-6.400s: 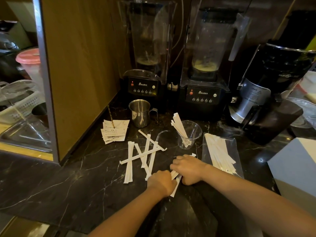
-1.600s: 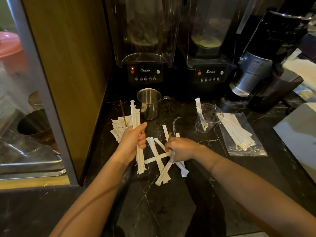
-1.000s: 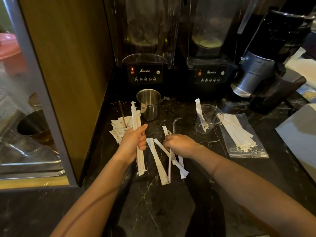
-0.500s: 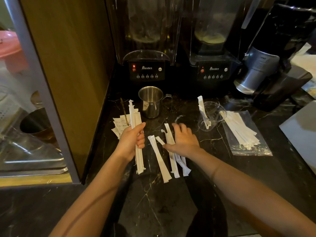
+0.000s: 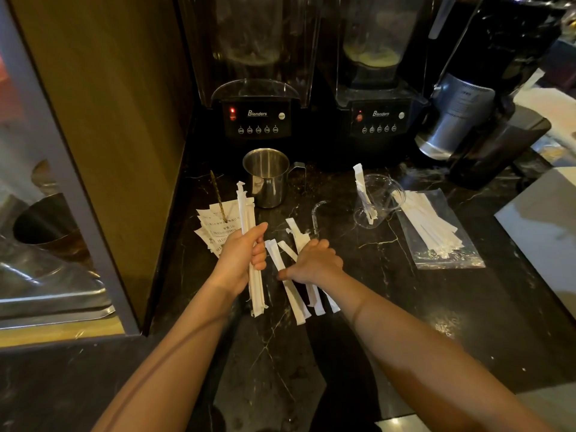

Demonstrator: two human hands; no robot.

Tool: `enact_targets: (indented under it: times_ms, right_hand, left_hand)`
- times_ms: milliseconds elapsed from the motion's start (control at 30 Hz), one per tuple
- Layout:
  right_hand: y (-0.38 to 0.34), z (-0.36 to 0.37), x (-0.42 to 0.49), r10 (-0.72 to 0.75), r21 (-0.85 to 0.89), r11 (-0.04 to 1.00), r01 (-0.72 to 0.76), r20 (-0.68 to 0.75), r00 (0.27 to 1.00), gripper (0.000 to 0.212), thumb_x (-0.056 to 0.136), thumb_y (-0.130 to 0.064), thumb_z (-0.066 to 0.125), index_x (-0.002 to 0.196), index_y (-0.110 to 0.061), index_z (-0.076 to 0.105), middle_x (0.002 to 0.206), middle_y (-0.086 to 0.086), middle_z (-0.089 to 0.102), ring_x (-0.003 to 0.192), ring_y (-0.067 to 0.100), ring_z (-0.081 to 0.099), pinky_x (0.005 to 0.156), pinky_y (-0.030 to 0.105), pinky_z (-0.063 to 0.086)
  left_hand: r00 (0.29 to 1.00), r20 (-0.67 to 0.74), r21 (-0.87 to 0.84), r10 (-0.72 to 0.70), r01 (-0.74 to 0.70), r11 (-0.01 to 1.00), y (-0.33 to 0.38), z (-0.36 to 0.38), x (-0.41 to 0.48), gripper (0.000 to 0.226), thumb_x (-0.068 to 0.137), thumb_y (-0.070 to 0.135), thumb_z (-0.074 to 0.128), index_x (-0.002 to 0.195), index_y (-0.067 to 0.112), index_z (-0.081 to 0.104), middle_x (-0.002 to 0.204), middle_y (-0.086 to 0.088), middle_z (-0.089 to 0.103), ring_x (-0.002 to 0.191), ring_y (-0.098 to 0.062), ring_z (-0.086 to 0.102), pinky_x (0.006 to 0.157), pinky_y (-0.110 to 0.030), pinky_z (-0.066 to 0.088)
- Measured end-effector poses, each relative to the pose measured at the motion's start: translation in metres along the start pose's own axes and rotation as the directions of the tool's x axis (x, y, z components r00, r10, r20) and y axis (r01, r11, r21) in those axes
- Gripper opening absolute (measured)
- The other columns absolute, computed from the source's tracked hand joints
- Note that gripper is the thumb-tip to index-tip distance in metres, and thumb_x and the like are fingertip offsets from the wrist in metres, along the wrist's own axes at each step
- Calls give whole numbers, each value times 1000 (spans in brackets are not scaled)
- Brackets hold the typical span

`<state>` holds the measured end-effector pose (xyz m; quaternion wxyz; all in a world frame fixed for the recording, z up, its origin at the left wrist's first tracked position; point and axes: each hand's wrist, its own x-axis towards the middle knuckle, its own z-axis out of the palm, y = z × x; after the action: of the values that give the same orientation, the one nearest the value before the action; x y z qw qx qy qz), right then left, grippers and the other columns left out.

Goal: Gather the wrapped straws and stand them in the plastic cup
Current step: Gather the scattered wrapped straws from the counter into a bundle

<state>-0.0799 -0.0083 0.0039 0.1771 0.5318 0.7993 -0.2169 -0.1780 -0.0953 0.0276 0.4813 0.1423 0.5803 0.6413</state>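
Wrapped straws in flat white paper sleeves lie and stand in several places on the black, white-veined marble desk (image 5: 405, 307). Far left, a wood-grain cabinet side (image 5: 124, 120) with a grey metal edge walls off that side, and what sits behind its glass is blurred. Next to it a fan of printed paper slips (image 5: 215, 227) is pinned under a thin brown stick (image 5: 217, 196). The left hand (image 5: 241, 260) is raised just in front of them, its fingers clamped round an upright bundle of straws (image 5: 246, 210) whose crimped ends stick out above and below the fist. Behind stands a small shiny steel pitcher (image 5: 266, 177) with a handle. The right hand (image 5: 313, 263) rests low on the loose straws on the desk (image 5: 296, 302), fingers curled and pinching them together; its palm hides their middles. A clear bent plastic piece (image 5: 316, 213) lies just beyond it. Further right the clear plastic cup (image 5: 378, 201) leans tilted, one straw (image 5: 361, 188) standing in it, touching a transparent bag of more straws (image 5: 436, 232). Two black blenders (image 5: 257, 116) fill the back edge, their jars cut off above. Bare dark marble lies open in front of the hands.
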Motion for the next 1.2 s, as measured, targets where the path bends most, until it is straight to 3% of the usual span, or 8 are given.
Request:
enact_targets:
  times_ms: [300, 533, 733, 867, 967, 1033, 1133, 1200]
  right_hand:
    - [-6, -4, -1, -103, 37, 994, 105, -38, 994, 72, 77, -33, 67, 131, 0, 32, 133, 16, 45, 123, 32, 45, 93, 38, 43]
    - [-6, -10, 2, -214, -134, 969, 207, -42, 976, 36, 91, -15, 49, 125, -4, 47, 128, 16, 52, 116, 31, 53, 88, 36, 46]
    - [1, -9, 5, -247, -167, 957, 237, -38, 968, 32, 94, -10, 38, 124, -1, 48, 126, 18, 55, 114, 33, 54, 88, 38, 46]
    - [12, -20, 7, -269, -71, 961, 269, 1, 963, 32, 93, -17, 40, 119, 0, 49, 123, 20, 55, 111, 36, 54, 87, 40, 46]
    - [19, -37, 6, -312, 76, 947, 311, -4, 950, 31, 91, -17, 42, 114, 3, 50, 116, 24, 57, 102, 37, 56, 76, 38, 43]
    - [24, -52, 4, -376, 174, 910, 376, -32, 926, 26, 91, -16, 42, 107, 2, 51, 101, 22, 57, 87, 31, 55, 66, 32, 40]
    - [31, -75, -4, -450, 331, 826, 456, -101, 887, 12, 91, -15, 42, 89, -5, 46, 73, 5, 47, 69, 21, 48, 52, 25, 33]
    - [36, -89, -13, -503, 412, 749, 519, -156, 850, 11, 92, -16, 40, 86, -9, 45, 67, 1, 44, 62, 15, 46, 53, 23, 34]
  left_hand:
    - [1000, -14, -1, -13, 13, 1000, -2, -7, 2, 32, 88, 22, 51, 59, 16, 41, 35, 9, 35, 31, -4, 32, 33, -15, 29]
    - [999, -26, -9, -23, 22, 1000, -7, -5, 6, 30, 89, 21, 51, 60, 17, 41, 35, 8, 35, 31, -4, 31, 33, -15, 28]
    - [999, -35, 5, -17, 17, 1000, -11, 1, 10, 34, 89, 21, 50, 57, 17, 39, 35, 9, 34, 31, -5, 30, 33, -15, 27]
    - [1000, -29, 47, 13, -11, 999, -14, 7, 13, 32, 89, 24, 51, 60, 18, 41, 37, 9, 35, 34, -5, 31, 35, -15, 29]
    - [999, -6, 78, 44, -44, 996, -16, 14, 16, 25, 87, 28, 53, 66, 18, 43, 38, 8, 37, 36, -4, 34, 37, -15, 32]
    - [997, 20, 90, 68, -69, 993, -16, 21, 18, 22, 86, 30, 55, 71, 19, 45, 40, 8, 37, 37, -5, 34, 39, -15, 33]
    - [991, 65, 73, 116, -121, 990, -14, 35, 20, 19, 84, 34, 56, 75, 20, 47, 41, 9, 37, 37, -4, 35, 39, -14, 33]
    - [983, 115, 73, 146, -155, 985, -13, 45, 21, 22, 80, 40, 57, 74, 20, 50, 41, 9, 38, 38, -4, 35, 40, -14, 34]
